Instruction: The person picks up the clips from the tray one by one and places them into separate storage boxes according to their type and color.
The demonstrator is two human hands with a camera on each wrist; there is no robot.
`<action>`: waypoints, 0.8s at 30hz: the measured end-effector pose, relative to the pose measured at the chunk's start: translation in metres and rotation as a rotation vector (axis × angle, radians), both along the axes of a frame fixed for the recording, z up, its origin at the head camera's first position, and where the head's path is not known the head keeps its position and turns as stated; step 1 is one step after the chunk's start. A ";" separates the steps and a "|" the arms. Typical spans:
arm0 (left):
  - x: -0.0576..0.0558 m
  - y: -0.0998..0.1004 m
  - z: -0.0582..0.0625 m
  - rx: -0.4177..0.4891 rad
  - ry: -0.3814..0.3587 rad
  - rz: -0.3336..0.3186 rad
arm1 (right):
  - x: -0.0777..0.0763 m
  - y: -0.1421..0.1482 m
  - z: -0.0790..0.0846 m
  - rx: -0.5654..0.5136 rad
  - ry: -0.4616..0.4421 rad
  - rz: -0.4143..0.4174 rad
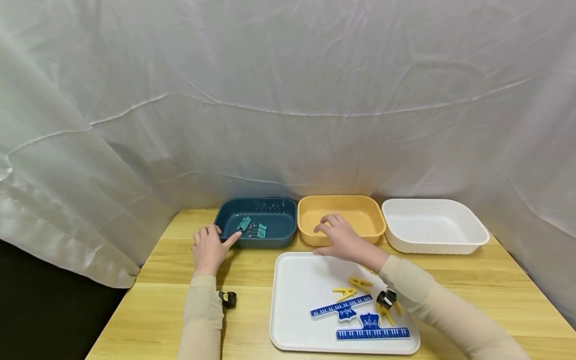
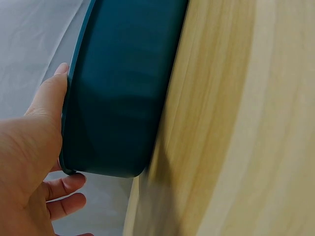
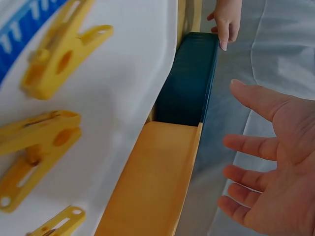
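Note:
My left hand [image 1: 209,251] rests at the front left corner of the dark teal bin [image 1: 265,243], its thumb stretched along the rim and other fingers loosely bent by the left end. Inside that bin lie teal binder clips [image 1: 262,230]. Over the front of the yellow bin [image 1: 378,232] hovers my right hand [image 1: 344,240], its fingers spread and slightly bent, with nothing in them. Below it is the white tray [image 1: 288,300]. Yellow clothespins [image 1: 361,284] and two blue clips with a piano-key pattern [image 1: 373,333] lie on the tray, partly hidden by the right forearm.
A white bin [image 1: 436,245] stands right of the yellow one, completing a row along the back of the wooden table [image 1: 247,310]. Behind the row hangs a pale grey curtain [image 1: 288,140]. Black wrist cameras are strapped at both sleeves.

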State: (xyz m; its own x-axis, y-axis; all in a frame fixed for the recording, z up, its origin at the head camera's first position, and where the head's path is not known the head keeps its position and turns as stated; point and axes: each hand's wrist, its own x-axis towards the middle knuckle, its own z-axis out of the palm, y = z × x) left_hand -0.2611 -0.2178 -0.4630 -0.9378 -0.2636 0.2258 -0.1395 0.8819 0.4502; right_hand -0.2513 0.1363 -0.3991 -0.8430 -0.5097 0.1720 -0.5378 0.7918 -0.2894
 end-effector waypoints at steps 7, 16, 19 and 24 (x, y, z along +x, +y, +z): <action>-0.001 0.001 0.000 0.003 -0.003 -0.008 | 0.014 0.022 -0.003 -0.015 -0.031 -0.037; 0.000 0.000 0.000 -0.001 0.001 -0.007 | 0.026 0.044 -0.006 -0.027 -0.041 -0.082; -0.001 0.000 -0.001 0.006 -0.004 -0.010 | 0.030 0.051 -0.008 -0.036 -0.029 -0.095; -0.002 0.001 0.000 0.012 0.000 -0.010 | 0.037 0.064 -0.013 -0.054 -0.008 -0.103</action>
